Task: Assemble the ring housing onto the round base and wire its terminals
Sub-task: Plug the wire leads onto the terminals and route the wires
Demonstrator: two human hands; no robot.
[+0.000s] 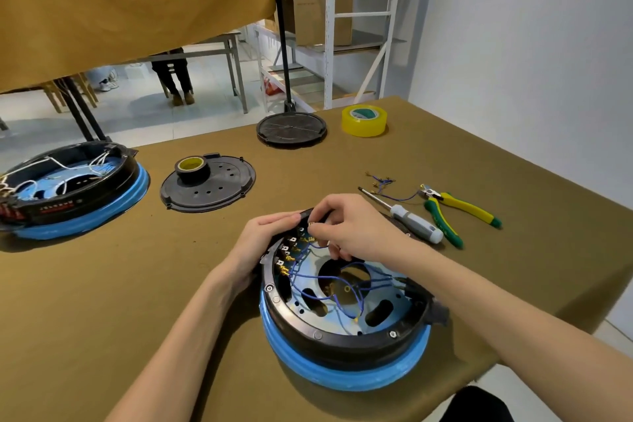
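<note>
The ring housing is already seated on the round base, near the front edge of the desk. The far left rim of the housing is grasped by the left hand, whose grip is closed around it. By the right hand a small wire end seems to be pinched at the row of terminals; the fingertips are partly hidden, so the exact contact cannot be told.

Several risks can be judged from here. The blue wires are crossed and loose over the openings of the base, so a wire could be fitted to the wrong terminal. If the connector is pushed at an angle, the tab could be bent or the connector left only half seated. If the housing is not held firmly, the whole unit could be shifted toward the desk edge, which is close.

The desk is covered with an olive-brown cloth. On it are found a screwdriver, pliers with green and yellow handles, spare wires, a black cover plate with a tape roll on it, a yellow tape roll, a second round plate and another unit with white wires at the left. Behind are seen a hanging ochre cloth, a white shelf frame with cartons, a white wall and the legs of a seated person.
</note>
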